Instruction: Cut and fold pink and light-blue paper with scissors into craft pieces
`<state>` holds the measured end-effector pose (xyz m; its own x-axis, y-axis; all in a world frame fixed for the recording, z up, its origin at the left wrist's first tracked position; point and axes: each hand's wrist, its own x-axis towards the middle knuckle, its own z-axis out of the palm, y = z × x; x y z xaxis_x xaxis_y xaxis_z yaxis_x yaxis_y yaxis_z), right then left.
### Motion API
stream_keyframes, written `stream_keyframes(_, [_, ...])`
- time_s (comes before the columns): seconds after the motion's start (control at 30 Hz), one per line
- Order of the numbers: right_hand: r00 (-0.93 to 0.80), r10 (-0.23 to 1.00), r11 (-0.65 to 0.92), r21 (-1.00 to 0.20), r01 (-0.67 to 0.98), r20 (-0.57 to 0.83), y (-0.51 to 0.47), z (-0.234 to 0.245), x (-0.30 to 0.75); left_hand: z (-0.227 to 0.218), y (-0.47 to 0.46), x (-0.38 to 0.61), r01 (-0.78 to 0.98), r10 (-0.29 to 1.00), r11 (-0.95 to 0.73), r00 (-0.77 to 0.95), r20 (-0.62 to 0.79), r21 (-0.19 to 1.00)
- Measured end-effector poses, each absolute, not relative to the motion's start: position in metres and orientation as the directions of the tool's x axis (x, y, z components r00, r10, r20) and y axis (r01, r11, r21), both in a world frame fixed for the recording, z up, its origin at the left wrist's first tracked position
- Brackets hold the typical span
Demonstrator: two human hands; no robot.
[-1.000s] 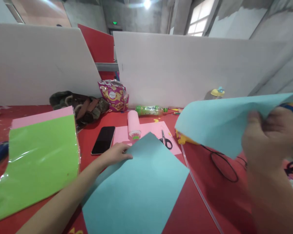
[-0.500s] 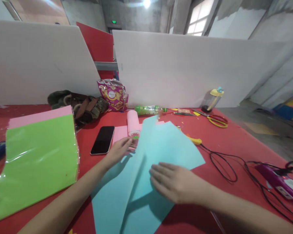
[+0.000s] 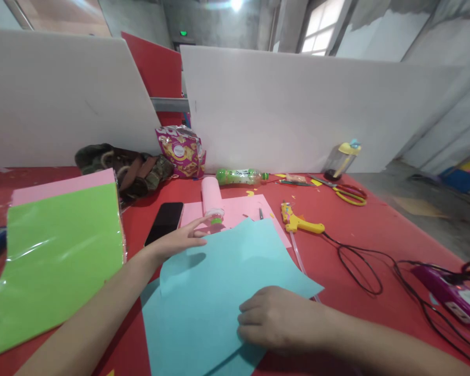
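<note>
Two light blue sheets lie overlapping on the red table in front of me, the upper one turned at an angle to the lower. My right hand is at the upper sheet's near right edge, its fingers bent and closed on it; the thumb is hidden. My left hand hovers at the far left edge of the sheets, fingers stretched and apart, holding nothing. Its index fingertip is close to the green-capped end of a bottle wrapped in pink. Under the bottle lies a pink sheet, partly covered by the blue.
Left are a black phone and a plastic-wrapped pack of green and pink sheets. Right are a yellow glue gun with its cord, a purple power strip and scissors. A green bottle lies behind.
The upper blue sheet, raised and folded over before, now lies flatter and nearer me, uncovering the glue gun and pink sheet. My right hand has moved nearer me and its fingers have bent; my left has shifted left.
</note>
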<state>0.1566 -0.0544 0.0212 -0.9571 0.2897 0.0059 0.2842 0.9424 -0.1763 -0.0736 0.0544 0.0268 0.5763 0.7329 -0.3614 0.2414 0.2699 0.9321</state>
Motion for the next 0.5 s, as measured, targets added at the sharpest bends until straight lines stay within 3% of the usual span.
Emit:
stream_keyframes(0.1, [-0.965,0.259,0.934,-0.243,0.262,-0.047,-0.054,0.029,0.155,0.025,0.052,-0.074,0.221,0.686,0.108,0.689,-0.233,0.969])
stream_keyframes(0.2, [-0.955,0.293,0.904,-0.311,0.293,-0.046,-0.041,0.043,0.159,0.019,0.050,-0.072,0.294,0.677,0.001,0.704,-0.217,0.956])
stream_keyframes(0.3, [-0.813,0.582,0.790,-0.247,0.561,0.012,0.001,0.059,0.171,0.008,0.049,-0.068,0.384,0.664,-0.131,0.718,-0.207,0.914])
stream_keyframes(0.4, [-0.531,0.846,0.527,-0.084,0.846,-0.048,0.065,0.067,0.185,-0.004,0.048,-0.061,0.398,0.645,-0.166,0.736,-0.206,0.902])
stream_keyframes(0.5, [-0.463,0.884,0.463,-0.012,0.886,-0.064,0.129,0.058,0.194,-0.012,0.048,-0.056,0.394,0.655,-0.145,0.726,-0.211,0.907])
